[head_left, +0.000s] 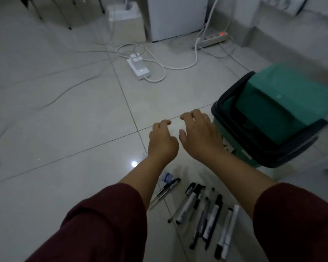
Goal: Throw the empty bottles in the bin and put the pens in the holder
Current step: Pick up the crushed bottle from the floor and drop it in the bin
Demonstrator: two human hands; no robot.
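Several pens and markers (212, 214) lie side by side on the tiled floor below my arms. One more pen (164, 193) lies apart to their left, next to a clear bottle's blue-capped neck (168, 176); my left forearm hides the rest of the bottle. A green bin (269, 114) with a black rim and a green swing lid stands at the right. My left hand (162, 140) and my right hand (199, 135) hover side by side over the floor left of the bin, fingers curled loosely, holding nothing. No pen holder is in view.
White cables run across the floor to a white adapter block (138, 66) and a power strip (212, 39) with a red light. A white cabinet (176, 16) and a cardboard box (127, 21) stand at the back. Chair legs show at top left.
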